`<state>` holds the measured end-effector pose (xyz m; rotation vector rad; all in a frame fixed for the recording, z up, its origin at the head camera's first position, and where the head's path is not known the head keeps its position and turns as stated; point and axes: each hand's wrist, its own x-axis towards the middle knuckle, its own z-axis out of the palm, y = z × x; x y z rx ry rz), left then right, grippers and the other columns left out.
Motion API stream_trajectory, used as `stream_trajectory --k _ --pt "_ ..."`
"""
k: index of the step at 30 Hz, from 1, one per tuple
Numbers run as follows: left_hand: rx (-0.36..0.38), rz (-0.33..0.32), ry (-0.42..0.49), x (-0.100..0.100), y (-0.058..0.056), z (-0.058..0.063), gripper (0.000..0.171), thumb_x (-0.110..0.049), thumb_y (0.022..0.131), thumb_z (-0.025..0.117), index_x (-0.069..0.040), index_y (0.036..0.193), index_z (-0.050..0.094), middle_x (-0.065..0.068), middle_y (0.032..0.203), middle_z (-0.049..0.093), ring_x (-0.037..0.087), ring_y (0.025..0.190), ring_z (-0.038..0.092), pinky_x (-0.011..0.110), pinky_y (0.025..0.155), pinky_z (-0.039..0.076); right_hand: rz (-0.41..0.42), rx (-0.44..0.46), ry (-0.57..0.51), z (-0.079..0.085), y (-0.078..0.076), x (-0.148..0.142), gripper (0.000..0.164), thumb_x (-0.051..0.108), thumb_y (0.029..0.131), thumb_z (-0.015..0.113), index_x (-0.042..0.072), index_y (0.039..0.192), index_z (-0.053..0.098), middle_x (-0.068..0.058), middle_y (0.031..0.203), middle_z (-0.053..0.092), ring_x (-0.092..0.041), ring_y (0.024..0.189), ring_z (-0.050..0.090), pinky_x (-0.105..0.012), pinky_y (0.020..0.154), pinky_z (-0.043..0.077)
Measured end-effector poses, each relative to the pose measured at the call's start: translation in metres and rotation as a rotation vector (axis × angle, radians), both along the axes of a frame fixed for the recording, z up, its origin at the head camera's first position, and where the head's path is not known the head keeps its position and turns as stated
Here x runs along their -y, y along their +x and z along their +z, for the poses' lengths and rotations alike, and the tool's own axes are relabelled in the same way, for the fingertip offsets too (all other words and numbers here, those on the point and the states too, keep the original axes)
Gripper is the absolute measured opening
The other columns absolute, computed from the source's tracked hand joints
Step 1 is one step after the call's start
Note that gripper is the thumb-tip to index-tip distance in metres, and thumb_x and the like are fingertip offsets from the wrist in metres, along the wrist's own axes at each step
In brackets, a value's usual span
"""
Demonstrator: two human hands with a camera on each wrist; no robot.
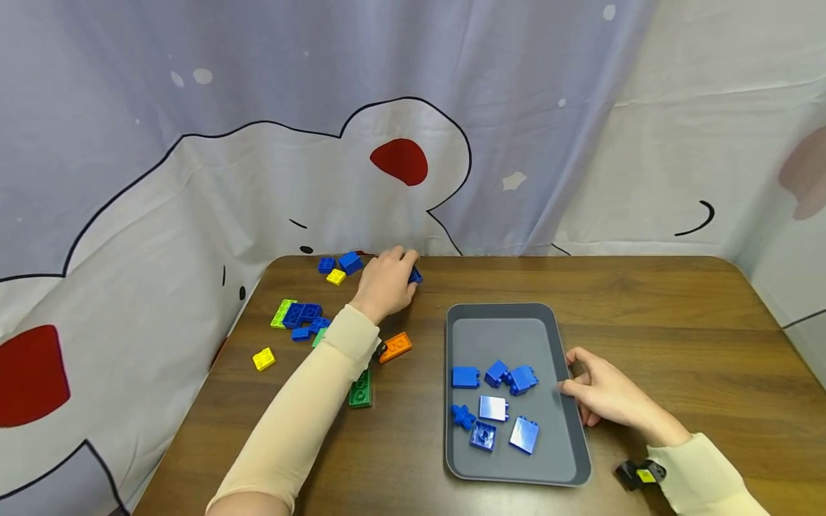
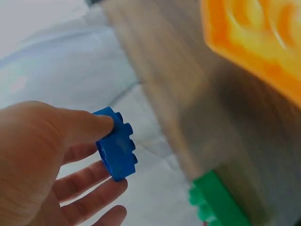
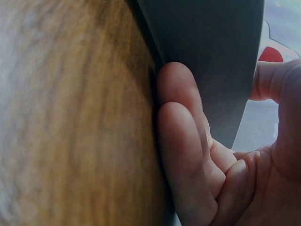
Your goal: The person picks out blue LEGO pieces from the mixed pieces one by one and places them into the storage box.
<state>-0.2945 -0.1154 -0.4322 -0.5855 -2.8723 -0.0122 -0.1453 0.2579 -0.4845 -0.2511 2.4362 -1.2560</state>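
Observation:
At the far edge of the table, my left hand (image 1: 385,283) pinches a blue building brick (image 2: 117,150) between thumb and fingers. Its row of studs faces away from the palm in the left wrist view; in the head view the hand covers most of it. My right hand (image 1: 606,390) grips the right side of a grey tray (image 1: 497,337), thumb at the rim and curled fingers against the outer wall. Inside the tray lie several blue bricks (image 1: 464,378) and a blue flower-shaped piece (image 1: 462,416), mostly in its middle and near half.
Left of the tray lie an orange brick (image 1: 395,347) and a dark green brick (image 1: 361,390), partly behind my left sleeve. Farther left are blue bricks (image 1: 301,334), a lime brick (image 1: 282,314) and yellow bricks (image 1: 264,359). A printed curtain (image 1: 516,143) hangs behind the table.

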Motion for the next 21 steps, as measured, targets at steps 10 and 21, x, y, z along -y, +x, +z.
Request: stream_trajectory --k 10,21 --pt "-0.078 -0.153 0.088 -0.024 0.045 0.018 0.049 -0.038 0.083 0.071 -0.013 0.122 0.057 0.005 0.111 0.06 0.019 0.089 0.059 0.033 0.076 0.055 -0.001 0.001 -0.002 -0.002 0.0 -0.001 0.039 0.017 0.089 0.063 0.001 0.117 0.041 -0.007 0.054 0.059 -0.02 0.038 0.056 -0.036 0.039 0.049" --pt "-0.139 -0.281 0.092 -0.05 0.095 0.027 0.046 -0.042 0.082 0.069 -0.017 0.119 0.059 0.0 0.107 0.059 0.013 0.086 0.058 0.028 0.073 0.054 -0.005 0.013 -0.002 0.001 0.0 0.0 0.038 0.017 0.09 0.062 0.002 0.117 0.04 -0.007 0.054 0.06 -0.021 0.039 0.056 -0.036 0.04 0.049"
